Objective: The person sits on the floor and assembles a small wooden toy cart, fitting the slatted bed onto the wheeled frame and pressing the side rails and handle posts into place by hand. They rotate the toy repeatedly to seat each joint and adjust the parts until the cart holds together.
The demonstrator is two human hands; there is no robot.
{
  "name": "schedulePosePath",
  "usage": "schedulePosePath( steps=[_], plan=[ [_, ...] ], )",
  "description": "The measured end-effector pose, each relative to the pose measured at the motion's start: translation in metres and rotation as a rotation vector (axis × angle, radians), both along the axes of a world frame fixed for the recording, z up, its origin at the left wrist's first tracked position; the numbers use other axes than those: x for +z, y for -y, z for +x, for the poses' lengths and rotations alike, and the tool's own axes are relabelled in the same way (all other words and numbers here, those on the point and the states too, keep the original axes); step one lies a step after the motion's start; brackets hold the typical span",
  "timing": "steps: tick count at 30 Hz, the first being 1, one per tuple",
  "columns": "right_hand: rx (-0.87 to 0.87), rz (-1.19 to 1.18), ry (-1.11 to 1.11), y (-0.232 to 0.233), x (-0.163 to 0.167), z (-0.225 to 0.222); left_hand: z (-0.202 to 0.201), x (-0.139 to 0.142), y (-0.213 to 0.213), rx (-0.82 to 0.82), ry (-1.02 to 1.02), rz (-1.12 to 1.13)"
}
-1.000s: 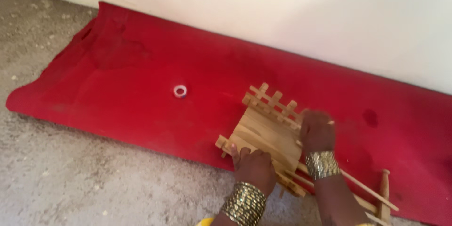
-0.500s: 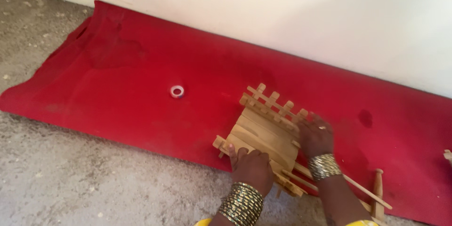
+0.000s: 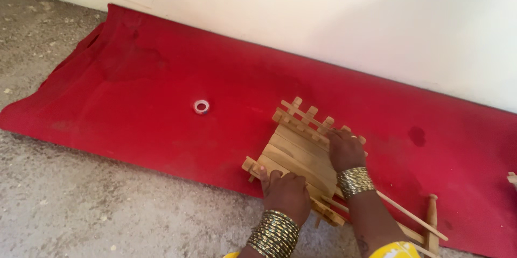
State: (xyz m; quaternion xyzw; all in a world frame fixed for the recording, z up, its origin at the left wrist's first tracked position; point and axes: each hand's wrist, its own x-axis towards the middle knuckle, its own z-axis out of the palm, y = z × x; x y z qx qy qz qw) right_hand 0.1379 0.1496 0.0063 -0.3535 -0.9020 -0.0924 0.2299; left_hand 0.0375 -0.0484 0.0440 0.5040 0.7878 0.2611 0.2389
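wooden slat frame (image 3: 299, 147) lies flat on red cloth (image 3: 134, 91) near wall. left hand (image 3: 285, 193) presses near edge, fingers curled over slats. right hand (image 3: 344, 150) presses far edge, fingers bent, gripping nothing. tape roll (image 3: 201, 107) well apart, leftward.

White wall (image 3: 350, 16), grey concrete floor (image 3: 81, 209)

A flat panel of pale wooden slats (image 3: 301, 153) lies on the red cloth (image 3: 161, 86), near its front edge and right of its middle, turned at a slant to that edge. Its boards lie side by side, with notched crosspieces sticking out along the far side and the near side. It rests flat, not lifted.
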Motion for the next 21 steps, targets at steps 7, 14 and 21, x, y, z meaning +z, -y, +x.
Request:
schedulePosePath(
  steps=[7, 14, 21],
  plan=[
    [-0.104, 0.004, 0.018, 0.003, 0.005, 0.086, 0.003, -0.002, -0.006, -0.042, -0.027, 0.001],
    [-0.138, 0.050, -0.001, -0.010, -0.004, 0.064, 0.005, 0.002, -0.007, -0.037, -0.007, -0.031],
    [-0.069, -0.031, -0.092, -0.010, 0.000, 0.031, 0.014, 0.011, -0.005, -0.110, 0.043, -0.092]
  ],
)
